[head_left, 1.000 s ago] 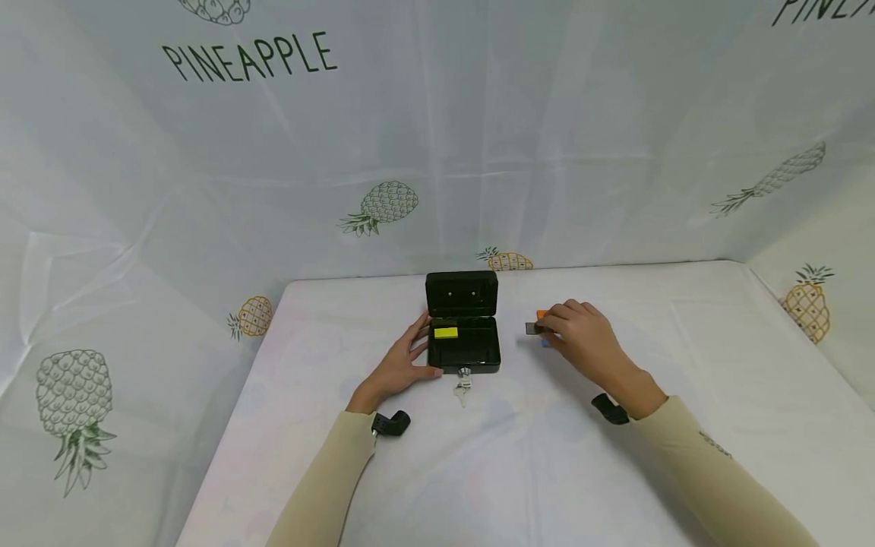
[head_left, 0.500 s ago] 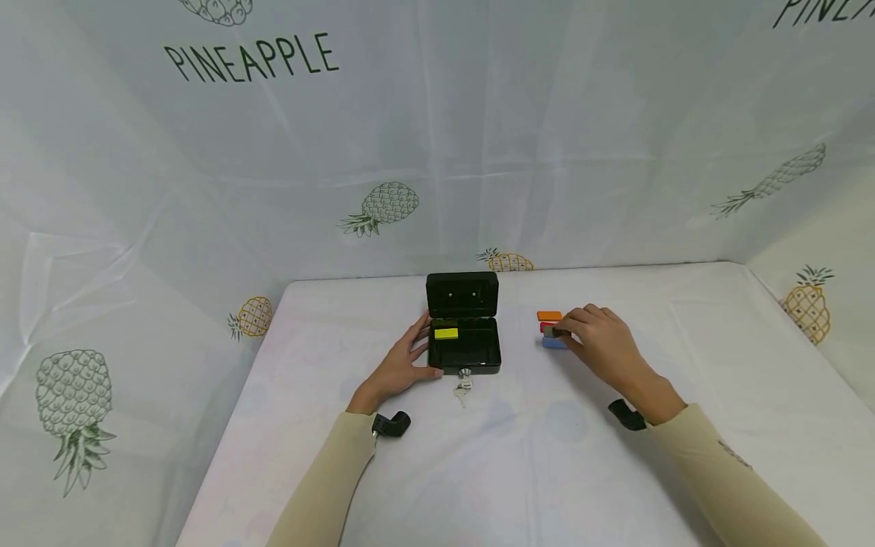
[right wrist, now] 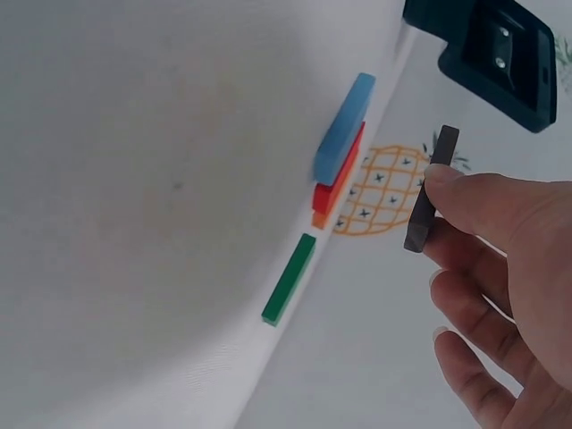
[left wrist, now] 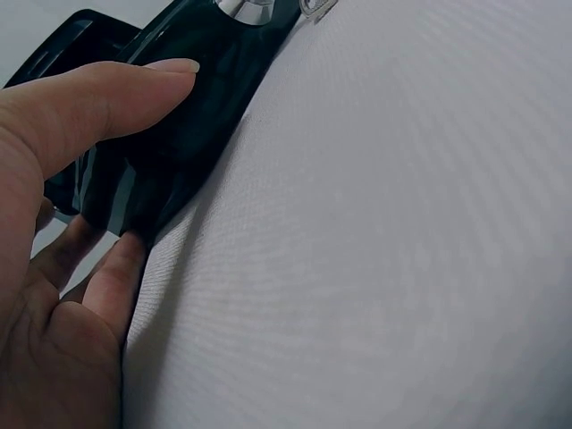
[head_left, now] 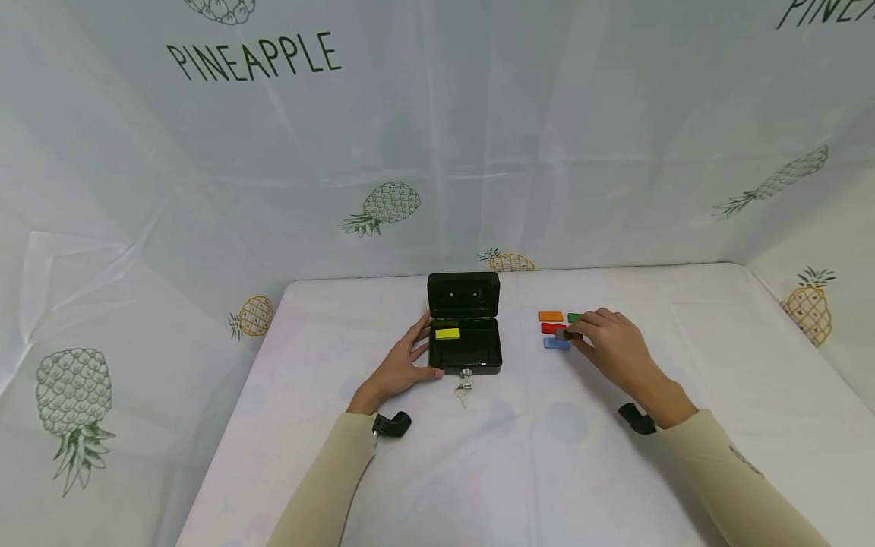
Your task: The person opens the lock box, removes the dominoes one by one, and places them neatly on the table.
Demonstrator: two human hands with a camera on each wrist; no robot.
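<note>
A black cash box [head_left: 465, 358] stands with its lid raised, and a yellow block [head_left: 447, 333] lies inside at the left. My left hand [head_left: 405, 362] holds the box's front left corner, the thumb along the front and the fingers against the left side. Between thumb and forefinger, my right hand [head_left: 611, 346] pinches a dark grey block [right wrist: 432, 189] above the table. Around it in the head view lie an orange block [head_left: 550, 316], a red block [head_left: 550, 328], a blue block [head_left: 557, 344] and a green block [head_left: 573, 317], which is partly hidden by the hand.
Small keys [head_left: 462, 394] hang from the lock on the box's front. A white cloth covers the table [head_left: 478, 471], and pineapple-printed sheeting [head_left: 581, 152] rises behind its back edge.
My right hand has shifted right and slightly down with the grey block, revealing the orange, red, blue and green blocks. The left hand stays at the box.
</note>
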